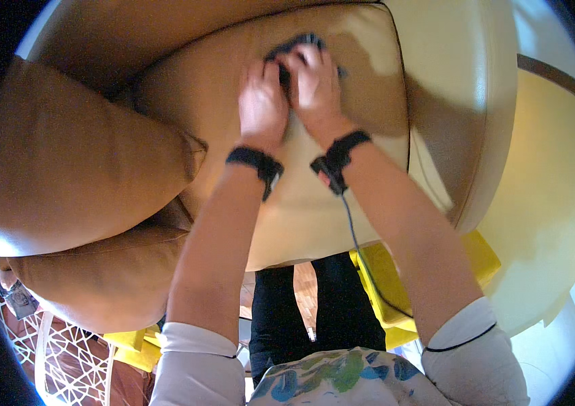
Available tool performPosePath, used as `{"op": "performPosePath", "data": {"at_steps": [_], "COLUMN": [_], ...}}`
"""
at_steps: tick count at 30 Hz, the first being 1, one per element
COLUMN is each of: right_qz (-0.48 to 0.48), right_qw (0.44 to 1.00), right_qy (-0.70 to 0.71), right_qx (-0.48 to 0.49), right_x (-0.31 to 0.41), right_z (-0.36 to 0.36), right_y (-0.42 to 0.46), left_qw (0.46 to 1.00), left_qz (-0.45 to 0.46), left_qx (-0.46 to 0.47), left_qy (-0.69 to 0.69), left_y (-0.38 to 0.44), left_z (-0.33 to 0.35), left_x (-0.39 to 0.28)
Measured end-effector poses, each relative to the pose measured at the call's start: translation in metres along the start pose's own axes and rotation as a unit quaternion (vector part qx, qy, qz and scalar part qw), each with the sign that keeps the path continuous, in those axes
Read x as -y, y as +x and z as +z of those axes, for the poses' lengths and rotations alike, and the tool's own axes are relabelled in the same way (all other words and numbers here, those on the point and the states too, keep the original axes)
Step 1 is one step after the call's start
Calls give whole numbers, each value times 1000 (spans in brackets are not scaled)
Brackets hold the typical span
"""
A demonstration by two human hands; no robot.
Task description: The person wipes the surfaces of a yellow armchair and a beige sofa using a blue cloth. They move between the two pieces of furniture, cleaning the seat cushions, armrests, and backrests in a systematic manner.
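My left hand (264, 104) and my right hand (315, 83) are side by side over the seat cushion of a tan leather sofa (226, 45). Under the fingers of my right hand lies a dark object (309, 39), blurred, whose kind I cannot tell; that hand grips it. The fingers of my left hand touch or nearly touch its near left part, but blur hides whether they hold it. Each wrist wears a black strap with a small device, and a cable runs from the right one.
Large tan back cushions (89, 162) stand at the left. The sofa's armrest (460, 116) rises at the right. Yellow fabric pieces (384, 284) lie below the sofa's edge, with more at the lower left beside a white lattice-patterned surface (74, 360).
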State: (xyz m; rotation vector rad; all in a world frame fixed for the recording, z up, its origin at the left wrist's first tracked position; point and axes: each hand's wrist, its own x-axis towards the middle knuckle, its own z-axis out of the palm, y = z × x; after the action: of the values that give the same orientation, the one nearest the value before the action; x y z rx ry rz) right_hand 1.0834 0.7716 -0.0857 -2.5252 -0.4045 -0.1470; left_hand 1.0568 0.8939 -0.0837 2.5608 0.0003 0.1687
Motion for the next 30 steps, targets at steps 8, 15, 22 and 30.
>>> {"op": "performPosePath", "data": {"at_steps": [8,15,22,30], "right_qz": [-23,-59,60,-72], "right_qw": [993,996,998,995], "right_qy": [68,-68,7,-52], "right_qx": [97,-26,-4,-41], "right_x": [9,-40,-28,-62], "right_z": [-50,-50,-51,-86], "right_y": [-54,68,-47,25], "left_qw": [995,996,995,989], "left_qz": [25,64,71,74], "left_qx": [67,-36,33,-19], "left_qy": [-65,-43,-60,-130], "left_y": [-64,76,-25,40], "left_z": [-33,7,15,13], "left_x": [-14,-31,-51,-74]}}
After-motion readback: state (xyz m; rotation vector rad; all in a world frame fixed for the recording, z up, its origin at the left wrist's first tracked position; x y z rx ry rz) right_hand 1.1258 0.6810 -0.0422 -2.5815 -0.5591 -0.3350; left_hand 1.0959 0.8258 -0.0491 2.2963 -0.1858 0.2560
